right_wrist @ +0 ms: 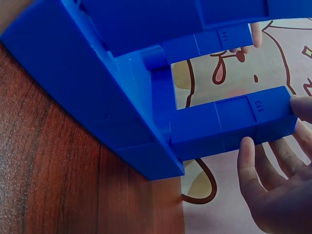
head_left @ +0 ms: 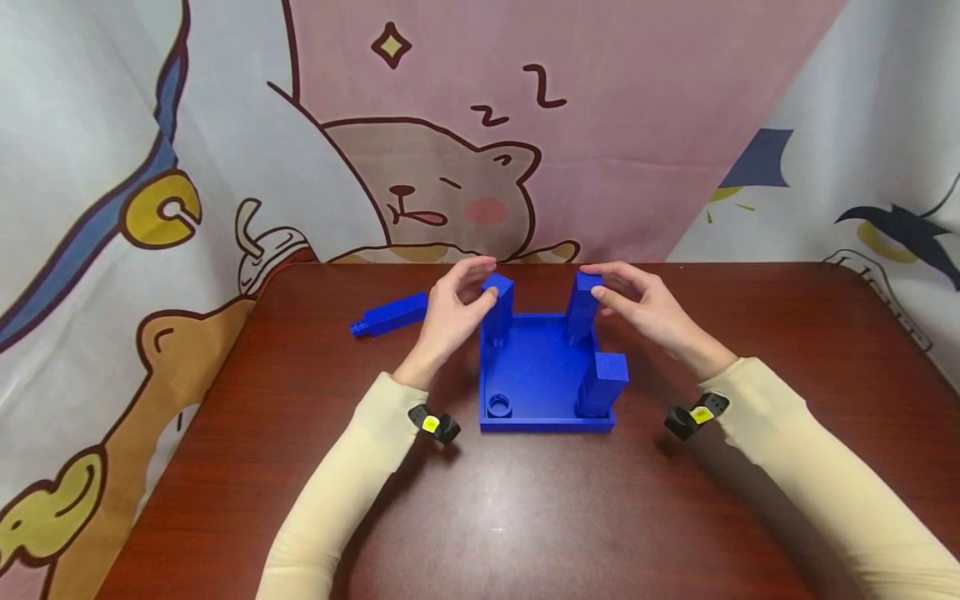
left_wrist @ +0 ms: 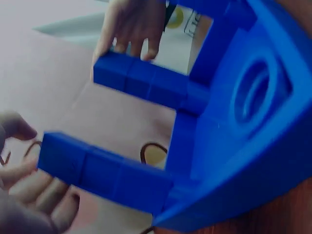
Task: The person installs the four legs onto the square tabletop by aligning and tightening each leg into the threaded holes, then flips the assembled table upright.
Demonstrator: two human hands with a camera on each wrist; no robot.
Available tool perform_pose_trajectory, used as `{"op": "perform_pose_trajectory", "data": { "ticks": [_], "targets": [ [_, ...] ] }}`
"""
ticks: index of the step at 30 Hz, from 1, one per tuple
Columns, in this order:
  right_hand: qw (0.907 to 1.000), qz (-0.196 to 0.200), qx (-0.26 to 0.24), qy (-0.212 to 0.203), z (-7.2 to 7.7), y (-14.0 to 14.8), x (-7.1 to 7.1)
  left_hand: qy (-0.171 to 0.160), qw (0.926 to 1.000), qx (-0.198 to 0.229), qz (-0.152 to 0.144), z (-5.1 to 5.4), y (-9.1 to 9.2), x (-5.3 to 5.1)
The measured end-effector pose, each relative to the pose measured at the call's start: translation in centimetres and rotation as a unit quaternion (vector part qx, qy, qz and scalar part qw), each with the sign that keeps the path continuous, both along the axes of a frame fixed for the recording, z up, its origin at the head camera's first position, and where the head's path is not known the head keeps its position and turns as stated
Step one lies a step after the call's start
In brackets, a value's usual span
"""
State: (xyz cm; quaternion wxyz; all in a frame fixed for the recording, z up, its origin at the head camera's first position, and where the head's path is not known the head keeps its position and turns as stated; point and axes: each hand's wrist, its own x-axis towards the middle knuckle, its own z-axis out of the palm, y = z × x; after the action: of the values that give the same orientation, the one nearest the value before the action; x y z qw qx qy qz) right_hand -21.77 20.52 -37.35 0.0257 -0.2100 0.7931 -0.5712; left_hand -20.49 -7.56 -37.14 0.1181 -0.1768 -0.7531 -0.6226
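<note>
A square blue tray-like base carries three upright blue posts. My left hand is around the top of the back-left post, thumb and fingers spread with gaps beside it. My right hand holds the top of the back-right post, marked 113, with thumb and fingertips on its sides. The front-right post stands untouched. A round socket shows bare in the front-left corner.
A loose blue post with a narrow ridged end lies left of the base, partly behind my left hand. The brown table ends at a cartoon-printed cloth behind. Black wrist cameras hang below both cuffs.
</note>
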Motion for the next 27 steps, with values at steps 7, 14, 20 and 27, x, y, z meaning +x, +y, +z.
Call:
{"op": "perform_pose_trajectory", "data": {
  "ticks": [7,14,20,27],
  "targets": [
    [1.0,-0.001,-0.004,-0.002,-0.1,0.0,0.0,0.013,0.9946,-0.043,0.093,0.0,0.8,0.9],
    [1.0,0.001,-0.008,-0.005,-0.2,0.0,0.0,0.029,0.9886,-0.072,0.129,-0.3,1.1,0.9],
    [0.9999,0.001,-0.01,-0.002,-0.2,0.0,-0.1,-0.02,0.9943,-0.059,0.087,0.2,0.2,0.3],
    [0.9999,0.001,-0.012,-0.005,-0.3,0.0,-0.1,-0.079,0.9933,-0.046,-0.072,0.9,-2.2,-2.0]
  ]
}}
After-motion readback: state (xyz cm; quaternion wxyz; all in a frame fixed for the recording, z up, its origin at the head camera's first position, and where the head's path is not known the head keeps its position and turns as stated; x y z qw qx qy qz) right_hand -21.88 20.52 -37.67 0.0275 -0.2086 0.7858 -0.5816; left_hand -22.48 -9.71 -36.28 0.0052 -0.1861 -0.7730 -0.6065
